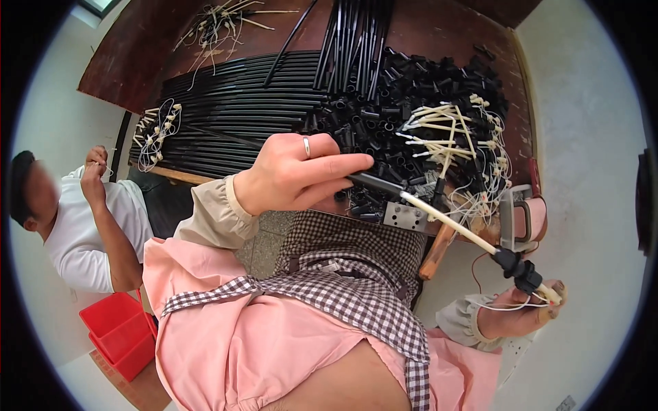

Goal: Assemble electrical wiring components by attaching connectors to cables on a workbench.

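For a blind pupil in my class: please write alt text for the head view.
The left hand and right hand hold a cream rod threaded through a black connector, above a table of black tubes.

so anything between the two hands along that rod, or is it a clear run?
Nothing visible. The left hand grips the black tube end; the cream rod runs free over the lap to the black connector by the right hand, which pinches its tip.
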The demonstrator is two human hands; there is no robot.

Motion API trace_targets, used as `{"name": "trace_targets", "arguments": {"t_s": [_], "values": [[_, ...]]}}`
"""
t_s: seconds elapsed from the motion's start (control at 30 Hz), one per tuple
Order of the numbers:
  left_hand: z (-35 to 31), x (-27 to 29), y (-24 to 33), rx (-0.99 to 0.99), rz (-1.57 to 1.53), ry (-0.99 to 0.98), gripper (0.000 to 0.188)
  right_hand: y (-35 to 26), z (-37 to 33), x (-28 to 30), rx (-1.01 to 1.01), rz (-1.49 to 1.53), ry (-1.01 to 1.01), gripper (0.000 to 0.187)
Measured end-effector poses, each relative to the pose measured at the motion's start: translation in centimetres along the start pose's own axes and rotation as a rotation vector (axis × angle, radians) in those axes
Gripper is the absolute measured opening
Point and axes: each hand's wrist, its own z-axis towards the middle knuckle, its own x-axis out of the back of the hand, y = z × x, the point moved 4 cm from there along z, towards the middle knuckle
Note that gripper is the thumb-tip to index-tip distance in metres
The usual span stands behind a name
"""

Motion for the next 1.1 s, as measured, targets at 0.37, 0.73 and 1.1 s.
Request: {"name": "trace_targets", "arguments": {"t_s": [0.37,0.73,1.1], "values": [[2.6,-7.3,8.3,0.288,-0.201,-0.234,0.052,5.8,-2.6,-7.7,-0.694,0.294,-0.893,0.025],[-5.2,-9.9,6.9,0.551,-0.925,-0.174,0.039,2.7,-7.4,-11.4,0.080,-0.050,-1.344,0.025],[-17.9,-4.0,5.9,1.234,-0.691,-0.047,0.019,3.1,-14.0,-24.2,0.197,0.077,-1.455,0.016]]}}
